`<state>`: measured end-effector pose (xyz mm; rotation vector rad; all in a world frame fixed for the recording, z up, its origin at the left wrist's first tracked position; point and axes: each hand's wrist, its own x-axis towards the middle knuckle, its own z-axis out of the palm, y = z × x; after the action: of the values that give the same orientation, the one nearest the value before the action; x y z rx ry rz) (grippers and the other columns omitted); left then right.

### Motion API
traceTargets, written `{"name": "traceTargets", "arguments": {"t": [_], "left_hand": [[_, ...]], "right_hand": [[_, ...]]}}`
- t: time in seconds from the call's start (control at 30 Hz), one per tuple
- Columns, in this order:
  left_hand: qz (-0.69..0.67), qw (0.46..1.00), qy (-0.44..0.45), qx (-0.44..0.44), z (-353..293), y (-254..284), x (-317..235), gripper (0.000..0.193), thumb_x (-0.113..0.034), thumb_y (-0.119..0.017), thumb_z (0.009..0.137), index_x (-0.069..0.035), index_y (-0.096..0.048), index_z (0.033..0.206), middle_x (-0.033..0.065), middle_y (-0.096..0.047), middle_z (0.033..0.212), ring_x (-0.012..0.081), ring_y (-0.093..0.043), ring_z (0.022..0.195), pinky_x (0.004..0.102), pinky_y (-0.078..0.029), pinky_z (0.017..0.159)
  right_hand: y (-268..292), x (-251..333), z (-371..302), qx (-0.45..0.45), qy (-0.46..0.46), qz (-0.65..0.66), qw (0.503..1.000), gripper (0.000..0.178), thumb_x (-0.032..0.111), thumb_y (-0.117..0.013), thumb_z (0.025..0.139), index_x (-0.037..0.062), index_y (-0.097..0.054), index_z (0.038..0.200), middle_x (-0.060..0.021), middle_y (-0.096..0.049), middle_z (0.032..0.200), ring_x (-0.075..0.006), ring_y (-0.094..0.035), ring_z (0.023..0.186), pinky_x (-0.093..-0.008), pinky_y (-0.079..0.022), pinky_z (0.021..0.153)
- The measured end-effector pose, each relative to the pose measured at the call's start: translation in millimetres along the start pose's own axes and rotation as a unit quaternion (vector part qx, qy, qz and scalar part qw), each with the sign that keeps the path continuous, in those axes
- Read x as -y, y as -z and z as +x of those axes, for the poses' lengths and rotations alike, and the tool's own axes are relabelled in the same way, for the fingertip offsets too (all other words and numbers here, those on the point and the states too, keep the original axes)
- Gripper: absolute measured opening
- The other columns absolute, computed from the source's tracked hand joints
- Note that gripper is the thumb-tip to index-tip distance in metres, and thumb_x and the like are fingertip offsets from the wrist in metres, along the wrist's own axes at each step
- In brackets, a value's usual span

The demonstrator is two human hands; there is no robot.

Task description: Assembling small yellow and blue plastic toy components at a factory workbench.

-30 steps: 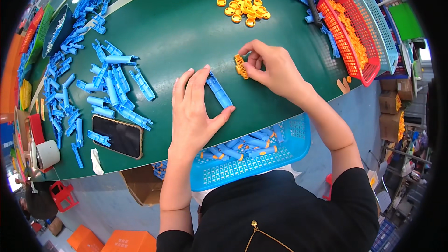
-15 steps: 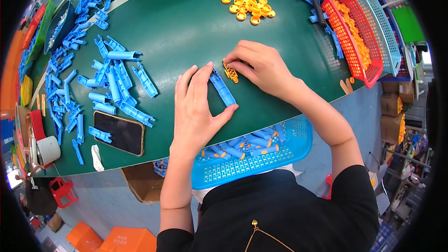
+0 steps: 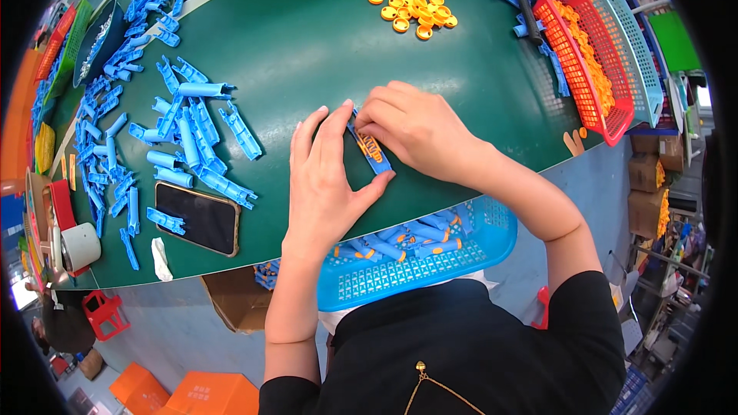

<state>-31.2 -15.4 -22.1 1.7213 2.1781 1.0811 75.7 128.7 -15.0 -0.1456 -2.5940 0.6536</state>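
On the green tabletop in front of me lies a blue half-shell [image 3: 383, 167], long and trough-like, its hollow side up. My left hand [image 3: 319, 177] grips it by its two ends, fingers at the far end and thumb at the near one. An orange toothed plastic piece [image 3: 372, 149] sits over the hollow of the shell. My right hand [image 3: 419, 127] pinches the far end of that orange piece; its fingertips hide this end. Whether the piece is fully seated I cannot tell.
Loose blue shells [image 3: 188, 131] are heaped to the left, beside a phone [image 3: 204, 223]. Orange round caps [image 3: 415, 9] lie at the back. A red basket [image 3: 565, 54] of orange parts stands at the right. Below the table edge, a blue basket [image 3: 430, 265] holds closed blue pieces.
My right hand has moved left, carrying the orange toothed piece from beside the blue half-shell to over its hollow. My left hand has kept its grip.
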Motion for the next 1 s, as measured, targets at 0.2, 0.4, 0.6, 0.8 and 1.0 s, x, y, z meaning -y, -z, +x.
{"name": "traceTargets", "arguments": {"t": [0.2, 0.4, 0.6, 0.8, 1.0], "left_hand": [[0.003, 1.000, 0.006, 0.002, 0, 0, 1, 0.084, -0.018, -0.083, 0.062, -0.001, -0.043, 0.133, 0.0141, -0.052, 0.128, 0.0373, -0.044, 0.124, 0.0499, -0.032, 0.106], [-0.005, 1.000, -0.009, -0.006, 4, 2, -5, 0.084, -0.017, -0.083, 0.062, 0.000, -0.043, 0.133, 0.0140, -0.052, 0.127, 0.0363, -0.044, 0.124, 0.0489, -0.032, 0.107], [-0.002, 0.993, -0.068, -0.095, -4, 1, -1, 0.091, -0.013, -0.085, 0.057, 0.000, -0.041, 0.135, 0.0164, -0.052, 0.126, 0.0371, -0.046, 0.121, 0.0484, -0.037, 0.104], [-0.113, 0.985, -0.060, 0.112, 2, 21, -20, 0.036, -0.005, -0.076, 0.071, -0.003, -0.061, 0.104, 0.0130, -0.058, 0.107, 0.0254, -0.059, 0.100, 0.0330, -0.048, 0.085], [-0.377, 0.875, 0.156, 0.263, 8, 13, -34, 0.020, -0.005, -0.063, 0.085, 0.002, -0.058, 0.103, 0.0089, -0.060, 0.084, 0.0153, -0.059, 0.067, 0.0247, -0.047, 0.066]], "right_hand": [[-3, -1, 2, 0.003, 0.006, -0.007, 1.000, 0.011, 0.008, -0.068, 0.079, 0.0044, -0.059, 0.086, -0.0069, -0.056, 0.081, -0.0257, -0.057, 0.076, -0.0365, -0.049, 0.062], [-1, -8, -2, 0.007, 0.034, -0.041, 0.999, 0.013, 0.009, -0.068, 0.078, 0.0045, -0.060, 0.088, -0.0069, -0.057, 0.083, -0.0256, -0.057, 0.076, -0.0357, -0.049, 0.063], [8, 19, -16, 0.064, -0.210, 0.352, 0.910, 0.027, 0.013, -0.067, 0.085, 0.0014, -0.059, 0.108, -0.0104, -0.064, 0.085, -0.0212, -0.062, 0.078, -0.0305, -0.047, 0.067], [31, 18, -53, 0.116, -0.147, 0.201, 0.961, 0.024, 0.023, -0.062, 0.089, 0.0002, -0.061, 0.098, -0.0178, -0.065, 0.085, -0.0375, -0.061, 0.080, -0.0439, -0.048, 0.070], [98, -19, -49, 0.129, -0.150, 0.129, 0.972, 0.018, 0.019, -0.062, 0.086, 0.0054, -0.066, 0.098, -0.0112, -0.063, 0.089, -0.0307, -0.059, 0.093, -0.0407, -0.047, 0.084]]}}
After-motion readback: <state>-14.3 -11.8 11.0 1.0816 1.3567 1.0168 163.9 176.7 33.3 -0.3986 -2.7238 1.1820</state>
